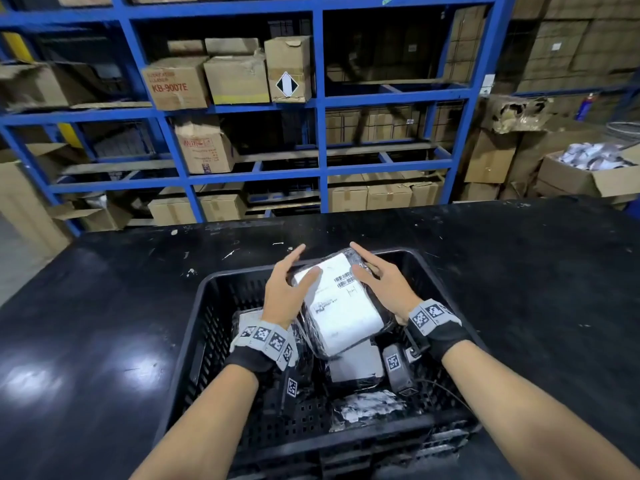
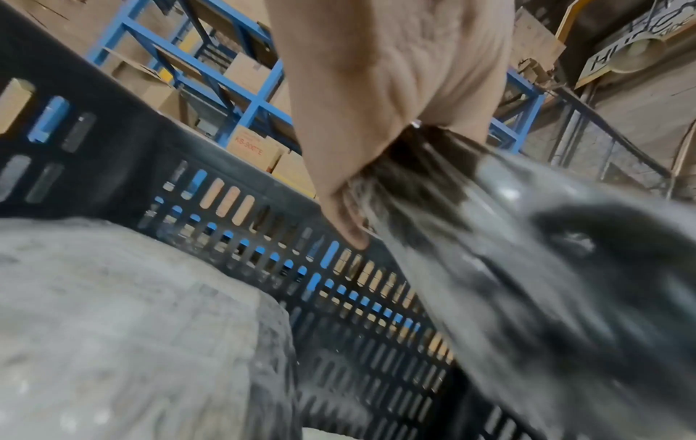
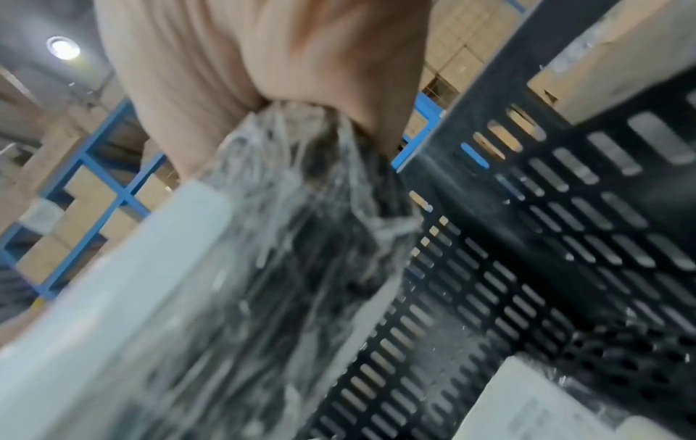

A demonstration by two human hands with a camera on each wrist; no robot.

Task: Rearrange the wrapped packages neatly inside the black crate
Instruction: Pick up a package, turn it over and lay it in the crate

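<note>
Head view shows both hands flanking a wrapped package (image 1: pixel 341 306) raised over the black crate (image 1: pixel 207 327): the left hand (image 1: pixel 285 289) presses its near side with fingers spread and nearly straight, the right hand (image 1: pixel 382 284) holds the opposite side, thumb on the white label; more packages (image 1: pixel 356 367) lie below the wrists
</note>
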